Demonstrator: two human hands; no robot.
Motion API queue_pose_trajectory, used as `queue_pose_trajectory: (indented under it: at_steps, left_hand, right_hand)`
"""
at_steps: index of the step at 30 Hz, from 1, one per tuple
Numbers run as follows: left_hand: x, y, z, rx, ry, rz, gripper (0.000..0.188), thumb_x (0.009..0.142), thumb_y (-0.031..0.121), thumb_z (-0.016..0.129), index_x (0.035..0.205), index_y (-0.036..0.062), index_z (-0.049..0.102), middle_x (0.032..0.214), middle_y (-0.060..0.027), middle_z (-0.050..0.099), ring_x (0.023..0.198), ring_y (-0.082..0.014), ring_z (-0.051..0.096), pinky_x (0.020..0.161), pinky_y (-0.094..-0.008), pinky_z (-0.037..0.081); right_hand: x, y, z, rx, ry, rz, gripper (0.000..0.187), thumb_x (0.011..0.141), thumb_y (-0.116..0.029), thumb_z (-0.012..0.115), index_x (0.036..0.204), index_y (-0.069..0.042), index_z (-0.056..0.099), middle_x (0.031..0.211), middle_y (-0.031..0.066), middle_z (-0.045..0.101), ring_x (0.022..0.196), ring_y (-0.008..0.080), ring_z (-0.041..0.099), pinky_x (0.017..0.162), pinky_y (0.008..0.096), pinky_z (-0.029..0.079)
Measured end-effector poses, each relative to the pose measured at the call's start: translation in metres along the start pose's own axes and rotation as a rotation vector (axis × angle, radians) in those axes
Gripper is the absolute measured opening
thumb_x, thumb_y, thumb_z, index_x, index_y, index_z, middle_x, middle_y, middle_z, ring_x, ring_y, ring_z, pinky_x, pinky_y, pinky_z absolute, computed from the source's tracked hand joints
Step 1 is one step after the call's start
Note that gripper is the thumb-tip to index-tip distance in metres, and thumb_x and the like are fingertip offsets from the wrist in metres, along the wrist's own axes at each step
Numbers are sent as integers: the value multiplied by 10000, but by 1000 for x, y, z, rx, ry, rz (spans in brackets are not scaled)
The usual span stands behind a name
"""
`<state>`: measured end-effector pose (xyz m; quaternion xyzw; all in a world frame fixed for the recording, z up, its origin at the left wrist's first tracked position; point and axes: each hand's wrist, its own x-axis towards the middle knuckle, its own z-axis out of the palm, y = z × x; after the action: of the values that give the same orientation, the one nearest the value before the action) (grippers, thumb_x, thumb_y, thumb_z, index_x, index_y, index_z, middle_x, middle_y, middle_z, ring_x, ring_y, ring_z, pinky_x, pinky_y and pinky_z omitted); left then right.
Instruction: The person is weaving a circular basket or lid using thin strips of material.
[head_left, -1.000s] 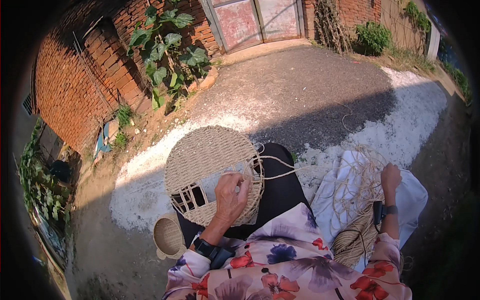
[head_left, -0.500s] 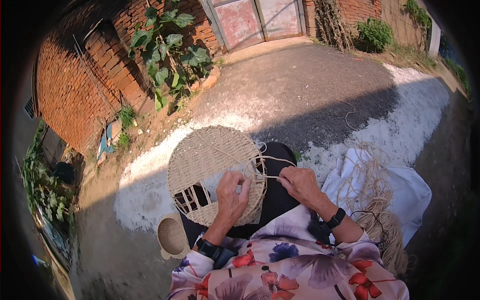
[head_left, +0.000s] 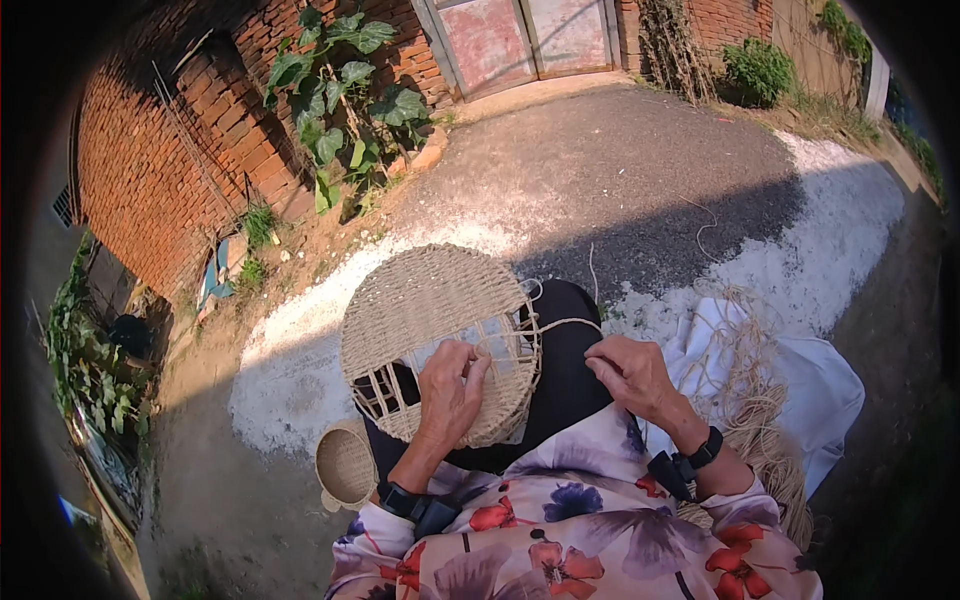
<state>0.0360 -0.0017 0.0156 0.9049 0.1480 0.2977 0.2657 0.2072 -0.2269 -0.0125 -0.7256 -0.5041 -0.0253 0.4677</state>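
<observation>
On my lap rests a round, flat woven piece point(head_left: 430, 287) of tan cord. Its far part is tightly woven, and an open band of bare spokes crosses the nearer half. My left hand point(head_left: 452, 390) is closed over that band, thumb and forefinger pinched at the spokes. A loose length of cord point(head_left: 570, 321) runs from the right rim towards my right hand point(head_left: 638, 376), which is off to the right with its fingers pinched together. The cord seems to reach these fingertips, though the contact is hard to see. A thin strand rises above it.
A small round woven basket point(head_left: 345, 466) stands on the ground by my left leg. To my right, a tangled heap of cord point(head_left: 755, 415) lies on a white cloth point(head_left: 815, 385). Ahead are a leafy plant point(head_left: 345, 100), brick walls and a double door point(head_left: 530, 45).
My right hand has moved right, away from the woven piece. The short taut cord between the hands is gone, and a strand now stands up near it. My left hand has shifted slightly.
</observation>
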Motion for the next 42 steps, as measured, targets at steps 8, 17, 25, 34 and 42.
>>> queue_pose_trajectory:
  at_steps: [8, 17, 25, 34, 42]
  left_hand:
    - [44, -1, 19, 128, 9, 128, 133, 904, 177, 709, 973, 64, 721, 697, -137, 676, 614, -290, 677, 567, -409, 499]
    - [48, 7, 25, 119, -226, 101, 480, 890, 17, 588, 1343, 175, 576, 731, -238, 646, 696, -420, 671, 636, -498, 513]
    - [38, 14, 17, -26, -340, -31, 547, 878, -41, 561, 1394, 135, 511, 777, -234, 636, 722, -375, 655, 646, -470, 502]
    - [-4, 17, -24, -1061, -339, -606, 348, 1017, 134, 562, 1362, 96, 534, 776, 15, 599, 582, -68, 493, 529, -236, 401]
    - [-31, -16, -54, -284, -348, -378, 215, 1060, 164, 499, 1169, 26, 622, 768, -9, 644, 652, -77, 585, 644, -231, 507]
  right_hand:
    - [16, -37, 55, -348, -315, -131, 640, 904, -403, 698, 1357, -9, 477, 1060, 163, 578, 907, 349, 658, 729, 440, 545]
    - [26, -18, 58, -160, -381, 30, 468, 883, -433, 710, 1190, -111, 564, 1040, 150, 608, 896, 383, 676, 761, 500, 518]
    - [32, -16, 56, -118, -417, 91, 554, 843, -485, 738, 1238, -126, 586, 1095, 142, 626, 974, 378, 673, 802, 507, 514]
    - [35, -16, 54, -168, -460, 53, 665, 862, -541, 703, 1389, -165, 551, 1077, 128, 624, 958, 362, 671, 790, 480, 513]
    - [40, -33, 48, -230, -389, 10, 464, 868, -382, 731, 1240, -120, 644, 1013, 132, 616, 896, 349, 674, 762, 467, 526]
